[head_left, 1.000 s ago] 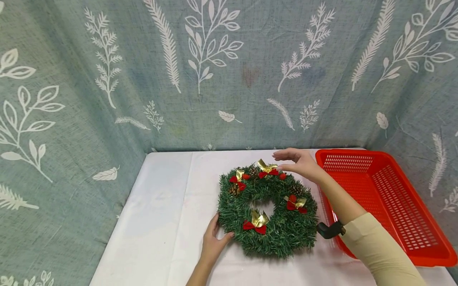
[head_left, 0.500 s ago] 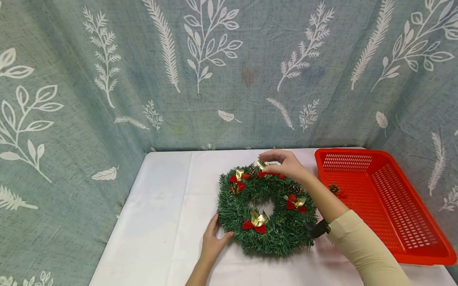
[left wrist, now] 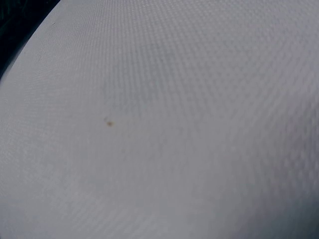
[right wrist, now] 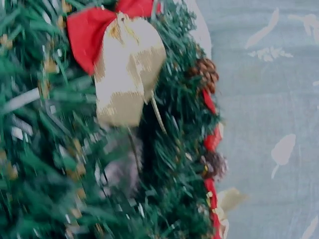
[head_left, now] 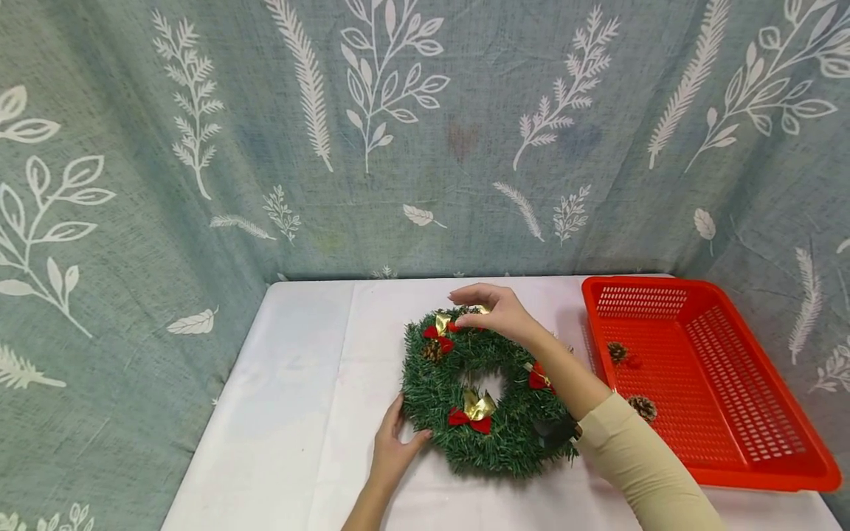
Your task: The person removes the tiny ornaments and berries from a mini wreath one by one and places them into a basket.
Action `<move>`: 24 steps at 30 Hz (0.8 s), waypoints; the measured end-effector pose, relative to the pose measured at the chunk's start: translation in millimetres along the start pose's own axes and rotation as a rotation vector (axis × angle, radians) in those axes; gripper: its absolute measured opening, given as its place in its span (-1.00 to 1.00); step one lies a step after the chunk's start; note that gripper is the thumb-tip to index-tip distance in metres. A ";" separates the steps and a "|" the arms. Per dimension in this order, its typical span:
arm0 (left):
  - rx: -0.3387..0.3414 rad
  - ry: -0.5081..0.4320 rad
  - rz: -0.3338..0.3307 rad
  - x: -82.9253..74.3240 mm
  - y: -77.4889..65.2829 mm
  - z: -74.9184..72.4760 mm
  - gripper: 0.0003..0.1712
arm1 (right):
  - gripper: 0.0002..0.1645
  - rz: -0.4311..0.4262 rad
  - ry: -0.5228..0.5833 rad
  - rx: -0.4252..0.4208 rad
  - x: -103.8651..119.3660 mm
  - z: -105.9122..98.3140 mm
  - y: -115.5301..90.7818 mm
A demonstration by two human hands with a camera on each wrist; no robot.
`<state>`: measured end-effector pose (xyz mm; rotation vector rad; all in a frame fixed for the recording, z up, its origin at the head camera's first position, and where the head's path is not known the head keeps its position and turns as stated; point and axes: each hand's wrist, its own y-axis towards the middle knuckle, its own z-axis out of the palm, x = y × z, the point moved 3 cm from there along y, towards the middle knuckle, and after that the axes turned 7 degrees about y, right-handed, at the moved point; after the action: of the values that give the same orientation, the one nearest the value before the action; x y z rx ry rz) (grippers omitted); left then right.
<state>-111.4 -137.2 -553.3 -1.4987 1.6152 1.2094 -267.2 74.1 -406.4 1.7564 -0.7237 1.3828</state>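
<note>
A green Christmas wreath [head_left: 498, 451] lies on the white tablecloth. It carries red bows with gold ribbon [head_left: 478, 407], pine cones [head_left: 432, 351] and red berries. My left hand [head_left: 390, 451] holds the wreath's lower left edge, thumb in front and fingers along the side. Over the wreath's far edge, my right hand [head_left: 499, 313] is arched with thumb and fingers apart, and nothing shows between them. It partly hides a bow there, while the forearm covers the wreath's right side. A red-and-gold bow [right wrist: 130, 64] fills the top of the right wrist view.
On the right stands a red plastic basket [head_left: 640, 302] with slotted walls. Inside it a pine cone [head_left: 642, 407] and another pine cone [head_left: 617, 352] beside a red piece show past the arm. A patterned grey-green curtain [head_left: 372, 221] rises behind the table. The left wrist camera faces the cloth [left wrist: 164, 124].
My right hand has moved left along the wreath's far edge, away from the basket. Pine cones in the basket have come into sight from behind the arm. The left hand and wreath stay put.
</note>
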 end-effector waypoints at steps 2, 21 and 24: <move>0.006 -0.008 -0.015 5.1 0.7 0.8 -0.05 | -0.45 -0.006 -0.009 -0.008 -2.7 5.6 0.6; 0.006 -0.009 -0.002 3.3 -0.5 0.2 -0.05 | -0.34 0.037 -0.016 -0.100 -48.0 41.1 -4.6; 0.009 -0.012 0.000 1.5 -0.4 0.4 -0.06 | -0.33 0.078 -0.001 -0.109 -57.1 42.6 -5.9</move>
<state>-111.3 -137.4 -555.0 -1.4831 1.6106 1.2073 -254.1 39.9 -467.8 1.6592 -0.8600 1.3674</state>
